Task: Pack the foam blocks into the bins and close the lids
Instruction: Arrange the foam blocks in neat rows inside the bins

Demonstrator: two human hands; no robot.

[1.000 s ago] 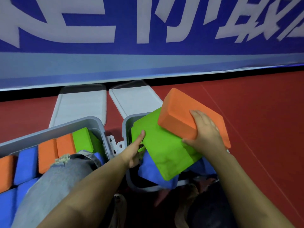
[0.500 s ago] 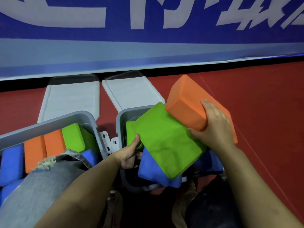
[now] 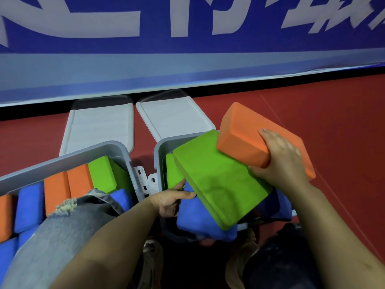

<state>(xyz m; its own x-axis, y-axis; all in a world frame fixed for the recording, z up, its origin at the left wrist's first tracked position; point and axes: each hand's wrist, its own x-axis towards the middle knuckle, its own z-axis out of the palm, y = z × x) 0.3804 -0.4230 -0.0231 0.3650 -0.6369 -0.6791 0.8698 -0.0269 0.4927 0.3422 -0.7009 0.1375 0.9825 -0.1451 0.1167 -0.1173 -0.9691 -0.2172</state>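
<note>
Denim knee (image 3: 62,232): grey-blue torn cloth at the near left, in front of the left bin.
Left hand (image 3: 170,200): fingers curled around the near left edge of the big green block, thumb on top of it, at the left wall of the right bin.
Blue block (image 3: 200,222): under the green one, sticks out over the near rim.
Big green block (image 3: 218,180): tilted, lies across the right bin (image 3: 161,155), not down inside.
Right hand (image 3: 281,161): fingers closed over the near end of the orange block (image 3: 248,138), which leans on the green block's far right corner.
Left bin (image 3: 68,159): holds blue, orange and green blocks standing side by side.
Lids (image 3: 100,126): two grey lids, open, flat on the red floor (image 3: 333,122) behind the bins.
</note>
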